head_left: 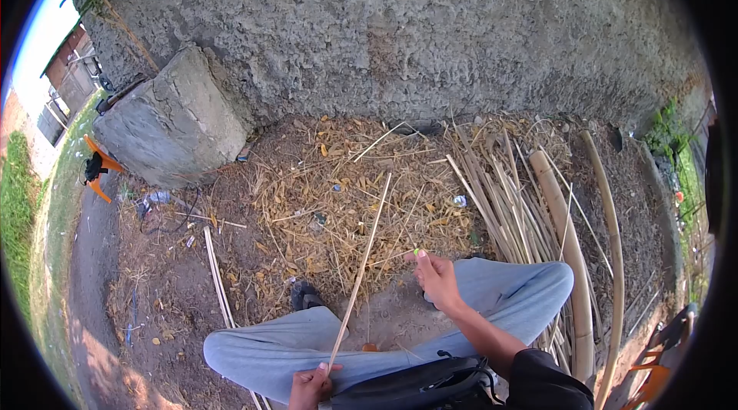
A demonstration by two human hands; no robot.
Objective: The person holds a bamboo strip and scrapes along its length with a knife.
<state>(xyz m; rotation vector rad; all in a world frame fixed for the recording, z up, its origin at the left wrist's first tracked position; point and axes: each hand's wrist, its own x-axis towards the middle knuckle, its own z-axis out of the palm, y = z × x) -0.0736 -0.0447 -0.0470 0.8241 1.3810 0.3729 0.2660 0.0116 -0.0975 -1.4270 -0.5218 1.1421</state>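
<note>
My left hand (310, 387) is closed around the lower end of a long, thin bamboo strip (361, 268), near my left thigh. The strip slants up and away, its far end above the leaf litter. In front of my right knee, my right hand (438, 281) is closed with its fingers pinched together. A small bright green thing (417, 252) shows at those fingertips; its kind is too small to make out. The right hand is apart from the strip.
Several split bamboo strips (503, 202) lie at the right beside a thick bamboo pole (565, 248) and a thinner curved pole (607, 233). Two strips (217, 279) lie at the left. A rough wall (430, 33) and concrete block (173, 122) stand ahead; dry leaves (323, 202) cover the ground.
</note>
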